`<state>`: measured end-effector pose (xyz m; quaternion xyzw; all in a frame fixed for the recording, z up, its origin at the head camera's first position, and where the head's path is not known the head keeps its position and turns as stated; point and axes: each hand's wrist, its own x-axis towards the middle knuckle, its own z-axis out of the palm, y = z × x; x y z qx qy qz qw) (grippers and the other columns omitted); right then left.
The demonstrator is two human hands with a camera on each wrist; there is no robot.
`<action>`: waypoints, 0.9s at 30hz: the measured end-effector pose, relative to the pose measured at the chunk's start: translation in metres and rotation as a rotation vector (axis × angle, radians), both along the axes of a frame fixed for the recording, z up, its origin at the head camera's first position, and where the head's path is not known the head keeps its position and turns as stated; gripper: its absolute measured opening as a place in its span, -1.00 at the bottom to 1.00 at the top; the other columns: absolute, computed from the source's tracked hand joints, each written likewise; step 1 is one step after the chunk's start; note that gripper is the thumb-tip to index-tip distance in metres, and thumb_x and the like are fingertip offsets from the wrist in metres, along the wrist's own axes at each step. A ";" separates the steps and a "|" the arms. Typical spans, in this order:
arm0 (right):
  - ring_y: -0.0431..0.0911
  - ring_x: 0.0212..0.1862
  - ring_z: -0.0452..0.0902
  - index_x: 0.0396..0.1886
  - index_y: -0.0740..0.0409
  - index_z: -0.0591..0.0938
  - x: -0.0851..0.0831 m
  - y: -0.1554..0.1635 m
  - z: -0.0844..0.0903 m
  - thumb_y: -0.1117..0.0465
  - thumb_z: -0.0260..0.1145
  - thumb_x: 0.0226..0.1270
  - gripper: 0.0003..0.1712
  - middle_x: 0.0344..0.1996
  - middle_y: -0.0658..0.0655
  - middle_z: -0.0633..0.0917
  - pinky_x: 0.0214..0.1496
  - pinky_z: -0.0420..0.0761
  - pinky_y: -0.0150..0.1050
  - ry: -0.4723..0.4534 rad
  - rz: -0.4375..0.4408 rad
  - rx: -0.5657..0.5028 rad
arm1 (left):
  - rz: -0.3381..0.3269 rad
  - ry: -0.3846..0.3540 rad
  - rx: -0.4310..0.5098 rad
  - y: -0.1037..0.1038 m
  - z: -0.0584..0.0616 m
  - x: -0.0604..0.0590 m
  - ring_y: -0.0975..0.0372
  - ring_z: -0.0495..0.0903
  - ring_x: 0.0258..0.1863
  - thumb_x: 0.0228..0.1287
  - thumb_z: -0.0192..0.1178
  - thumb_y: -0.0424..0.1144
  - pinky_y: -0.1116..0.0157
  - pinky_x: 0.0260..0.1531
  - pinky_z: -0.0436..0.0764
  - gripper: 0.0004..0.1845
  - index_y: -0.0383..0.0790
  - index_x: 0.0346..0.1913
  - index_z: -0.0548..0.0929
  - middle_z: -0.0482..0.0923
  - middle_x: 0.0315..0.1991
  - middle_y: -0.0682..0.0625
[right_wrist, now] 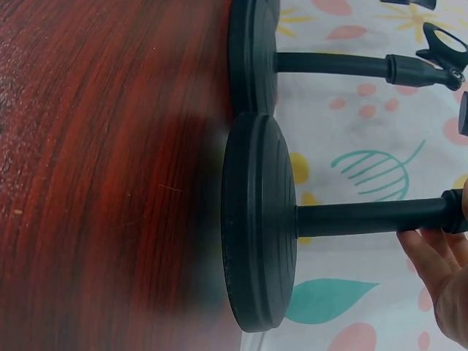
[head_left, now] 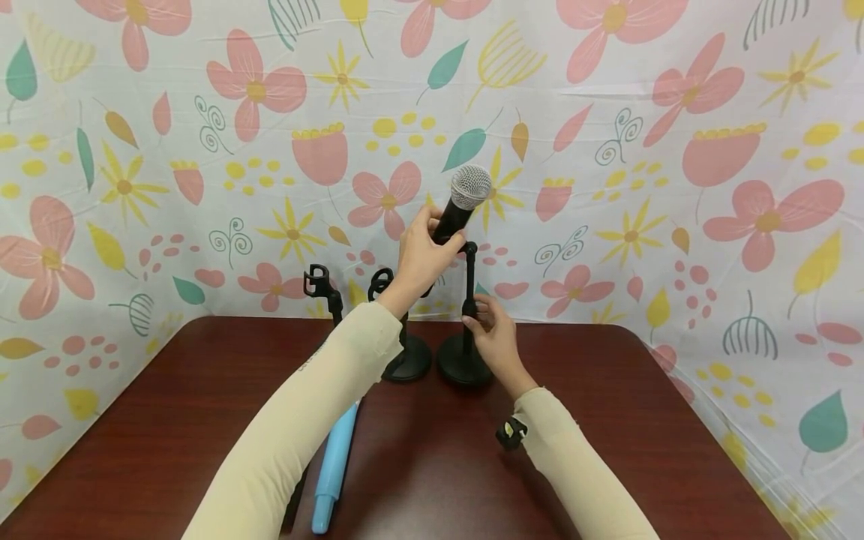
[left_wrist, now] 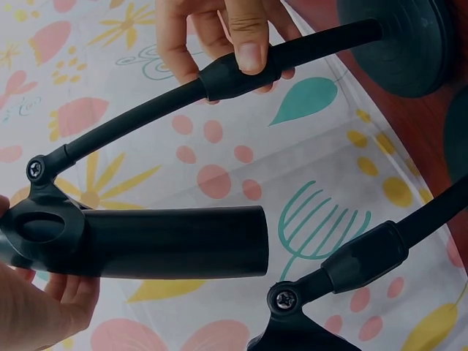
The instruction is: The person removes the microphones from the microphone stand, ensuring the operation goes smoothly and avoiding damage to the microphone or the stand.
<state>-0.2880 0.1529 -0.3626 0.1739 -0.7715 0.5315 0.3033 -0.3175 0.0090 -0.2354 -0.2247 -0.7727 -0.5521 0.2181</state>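
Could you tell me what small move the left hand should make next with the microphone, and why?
Probably let go gently. The microphone appears seated in the clip of the stand, the left hand grips its body, and the right hand holds the pole steady.

My microphone (head_left: 461, 210) has a black body and a silver mesh head. The 3 stands, including the one I steady (head_left: 467, 330), are black all over. My sleeves (head_left: 317, 420) are pale cream. A sky-blue tube (head_left: 335, 469) lies on the dark reddish-brown woodgrain table (head_left: 641, 420). The white backdrop (head_left: 675, 150) shows pink flowers, yellow stars and dots, teal leaves.
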 end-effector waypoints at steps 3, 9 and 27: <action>0.31 -0.15 0.62 0.06 0.51 0.50 0.000 0.000 0.000 0.55 0.31 0.17 -0.58 -0.20 0.49 0.62 -0.12 0.59 0.15 0.009 0.003 0.002 | 0.002 -0.007 0.004 0.000 0.000 0.000 0.15 0.67 -0.58 0.24 0.23 -0.21 0.31 -0.53 0.60 -0.68 -0.21 0.03 0.49 0.63 -0.22 -0.08; 0.32 -0.14 0.62 0.06 0.52 0.50 -0.001 0.002 -0.001 0.55 0.31 0.18 -0.58 -0.20 0.49 0.62 -0.11 0.60 0.13 0.015 0.013 0.015 | -0.006 -0.015 0.027 0.000 -0.001 -0.002 0.21 0.65 -0.63 0.24 0.24 -0.23 0.30 -0.55 0.60 -0.69 -0.22 0.01 0.52 0.65 -0.23 -0.10; 0.13 -0.17 0.66 0.11 0.28 0.53 -0.033 0.015 -0.025 0.41 0.35 0.23 -0.56 -0.20 0.29 0.65 -0.19 0.68 -0.09 0.037 0.035 0.057 | 0.022 -0.011 0.011 -0.005 0.007 0.000 0.14 0.59 -0.43 0.23 0.27 -0.20 0.28 -0.46 0.55 -0.68 -0.22 0.01 0.53 0.60 -0.22 -0.09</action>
